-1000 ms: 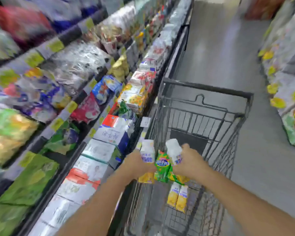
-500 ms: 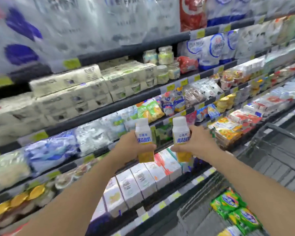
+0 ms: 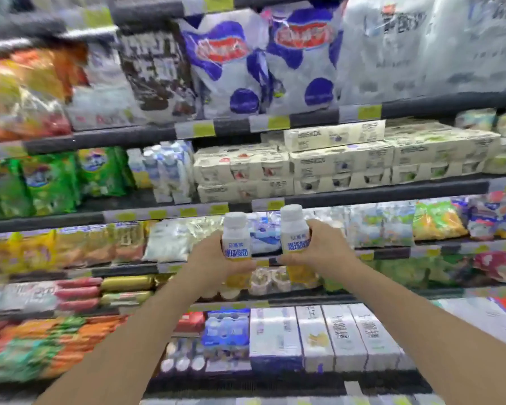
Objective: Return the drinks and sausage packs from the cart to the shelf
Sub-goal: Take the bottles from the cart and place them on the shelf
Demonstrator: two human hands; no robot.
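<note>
Before the shelf (image 3: 362, 190), left hand (image 3: 214, 258) and right hand (image 3: 322, 247) each wrapped around an upright drink bottle (image 3: 236, 241).

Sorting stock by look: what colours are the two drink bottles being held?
White with yellow bases: left bottle, right bottle, blue lettering. Head view.

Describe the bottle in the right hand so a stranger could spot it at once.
Start at the shelf rail under the cream cartons. Just below it two hands hold up a bottle each, in front of the shelves. The right hand grips the bottle: white cap, white and yellow label with blue characters, slightly higher than its twin.
</note>
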